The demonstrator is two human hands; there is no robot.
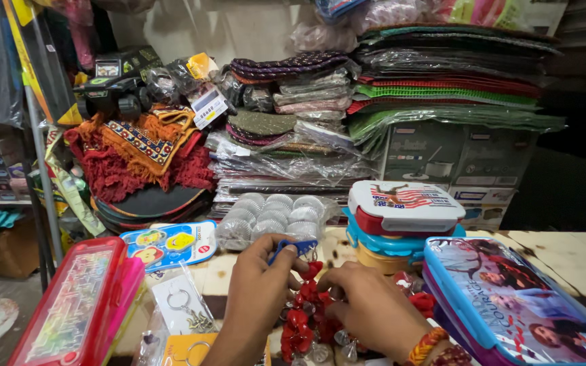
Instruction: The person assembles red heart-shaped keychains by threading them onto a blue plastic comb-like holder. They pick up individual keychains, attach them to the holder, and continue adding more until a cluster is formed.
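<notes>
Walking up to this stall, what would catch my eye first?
Probably the two hands at the bottom centre: the left hand pinches a small blue clip, while the right hand rests on a cluster of red trinkets. To the right sits a stack of colourful lunch boxes, and behind rise plastic-wrapped mats against the wall.

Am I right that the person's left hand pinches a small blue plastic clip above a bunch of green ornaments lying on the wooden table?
Not quite: the head view shows the bunch of ornaments is red, not green. The rest holds: the left hand pinches the small blue plastic clip above it, on the wooden table, with the right hand touching the bunch.
</notes>
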